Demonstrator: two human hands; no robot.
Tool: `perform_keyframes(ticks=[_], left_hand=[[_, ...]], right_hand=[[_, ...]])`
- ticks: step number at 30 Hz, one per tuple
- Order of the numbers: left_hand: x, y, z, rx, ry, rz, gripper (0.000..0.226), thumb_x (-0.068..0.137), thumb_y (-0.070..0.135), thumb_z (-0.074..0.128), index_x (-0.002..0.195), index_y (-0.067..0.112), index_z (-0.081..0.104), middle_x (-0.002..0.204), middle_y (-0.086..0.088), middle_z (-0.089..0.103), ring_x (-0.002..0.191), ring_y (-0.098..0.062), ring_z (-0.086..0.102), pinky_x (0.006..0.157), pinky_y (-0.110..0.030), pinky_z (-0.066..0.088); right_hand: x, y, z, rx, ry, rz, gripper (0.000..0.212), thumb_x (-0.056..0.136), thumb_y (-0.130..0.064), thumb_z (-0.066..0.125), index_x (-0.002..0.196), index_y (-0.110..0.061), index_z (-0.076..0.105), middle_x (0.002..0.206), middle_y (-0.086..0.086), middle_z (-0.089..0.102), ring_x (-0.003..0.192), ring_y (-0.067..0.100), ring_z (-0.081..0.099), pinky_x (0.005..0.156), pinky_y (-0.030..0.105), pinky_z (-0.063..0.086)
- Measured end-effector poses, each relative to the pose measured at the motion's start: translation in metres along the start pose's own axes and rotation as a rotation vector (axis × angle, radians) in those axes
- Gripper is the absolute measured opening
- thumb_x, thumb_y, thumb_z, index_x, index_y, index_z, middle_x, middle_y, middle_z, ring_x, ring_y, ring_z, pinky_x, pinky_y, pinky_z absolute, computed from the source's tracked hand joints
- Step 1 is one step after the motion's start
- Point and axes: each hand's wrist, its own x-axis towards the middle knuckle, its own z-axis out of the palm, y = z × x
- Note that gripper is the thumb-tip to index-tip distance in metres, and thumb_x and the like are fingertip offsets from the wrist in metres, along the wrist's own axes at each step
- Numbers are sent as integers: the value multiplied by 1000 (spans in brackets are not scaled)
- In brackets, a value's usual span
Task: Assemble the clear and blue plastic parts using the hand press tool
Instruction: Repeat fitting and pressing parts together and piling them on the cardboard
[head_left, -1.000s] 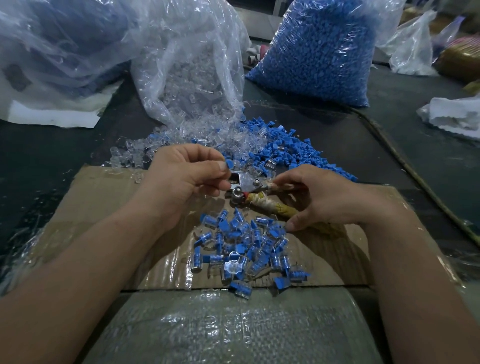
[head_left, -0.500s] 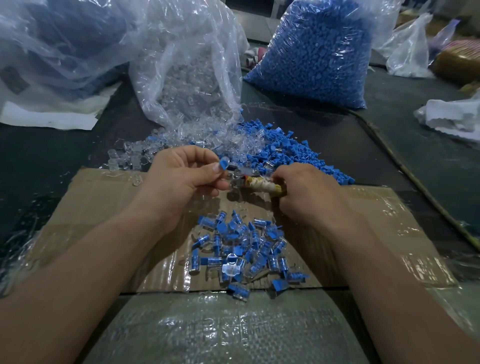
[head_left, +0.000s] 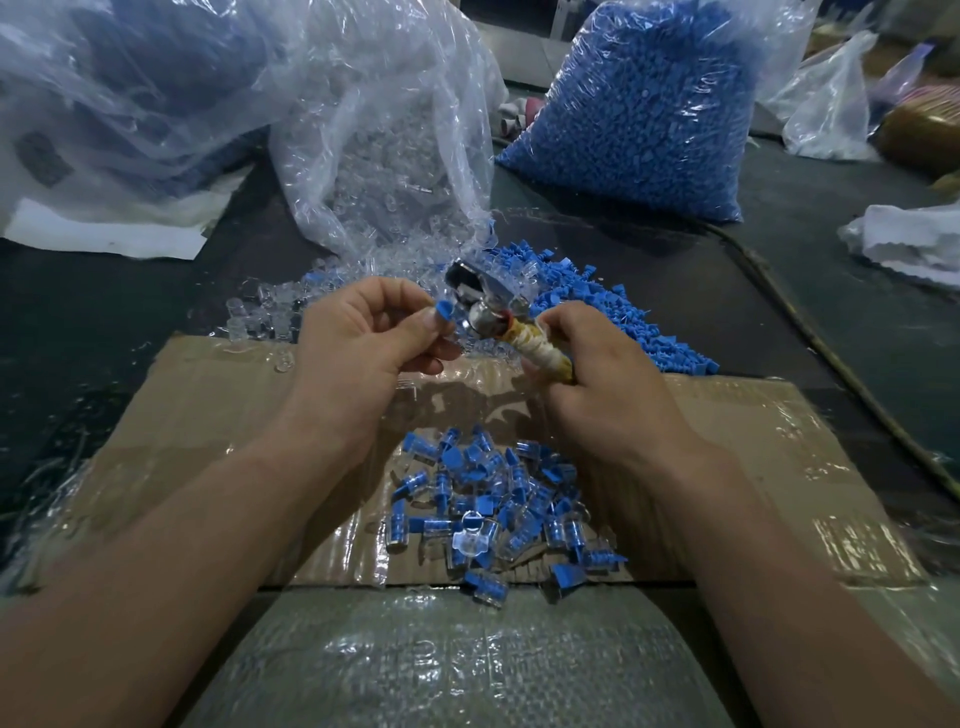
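Nearest, a pile (head_left: 498, 504) of joined parts lies on the cardboard (head_left: 208, 415), right under the hands, likely so that each finished piece can simply drop there. Above it the left hand (head_left: 358, 343) pinches a part (head_left: 444, 313) between thumb and forefinger. A blue cap shows at the fingertips; the fingers hide whether a clear body sits under it. The part is held up at the press (head_left: 485, 314), touching or just beside its metal head, I judge to feed it in for a squeeze. The right hand (head_left: 618, 395) is curled round the press's tape-wrapped handle, with the head pointing left toward the part. Beyond, loose clear parts (head_left: 270, 312) spill from a clear bag (head_left: 384, 156), with blue parts (head_left: 623, 322) heaped beside them, both within easy reach. A blue bag (head_left: 649, 104) stands farther back
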Motion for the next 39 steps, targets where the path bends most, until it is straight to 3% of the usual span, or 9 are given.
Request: perform_keyframes(ticks=[3, 11, 16, 28, 34, 37, 39], left_hand=[[0, 1, 0, 2, 12, 26, 14, 82, -4, 57, 78, 9, 59, 62, 1, 67, 58, -10, 65, 54, -17, 51], [-2, 3, 2, 56, 25, 59, 16, 83, -6, 57, 78, 9, 59, 69, -4, 66, 59, -9, 64, 56, -16, 51], [-4, 2, 3, 115, 34, 94, 17, 83, -7, 57, 79, 10, 59, 70, -7, 64, 57, -6, 63, 55, -14, 50], [-4, -1, 3, 183, 51, 145, 20, 84, -6, 58, 78, 13, 58, 70, -6, 62, 55, -5, 63, 54, -13, 49], [-4, 1, 3, 192, 58, 145, 20, 84, -6, 58, 77, 13, 58, 69, -5, 62, 55, -5, 63, 56, -13, 49], [-5, 0, 3, 208, 55, 137, 19, 84, -5, 58, 78, 13, 58, 71, -6, 63, 57, -5, 63, 56, -13, 50], [-4, -1, 2, 182, 86, 116, 19, 84, -4, 57, 78, 13, 58, 70, -4, 64, 57, -5, 64, 56, -15, 51]], right_hand=[[1, -1, 2, -14, -21, 4, 25, 82, -18, 61, 95, -25, 42, 91, -6, 46, 80, 12, 42, 59, 23, 28], [0, -1, 1, -13, -76, -8, 22, 84, -20, 59, 95, -25, 41, 89, -8, 43, 80, 9, 38, 60, 12, 25], [1, -4, 0, -71, -91, -15, 25, 80, -15, 58, 89, -27, 38, 76, -17, 36, 69, 3, 35, 57, 19, 25], [4, -4, 3, -134, -85, 6, 24, 77, -13, 57, 85, -27, 40, 71, -15, 39, 65, 1, 36, 53, 21, 25], [4, -3, 4, -147, -64, 5, 23, 76, -12, 58, 88, -26, 44, 75, -13, 41, 72, 11, 42, 56, 24, 29], [4, 0, 4, -128, -44, -10, 25, 77, -13, 59, 90, -27, 43, 80, -12, 42, 76, 10, 40, 58, 18, 27], [5, 4, 3, -125, -49, -5, 23, 80, -15, 60, 95, -26, 47, 88, -11, 45, 81, 9, 40, 60, 22, 28]])
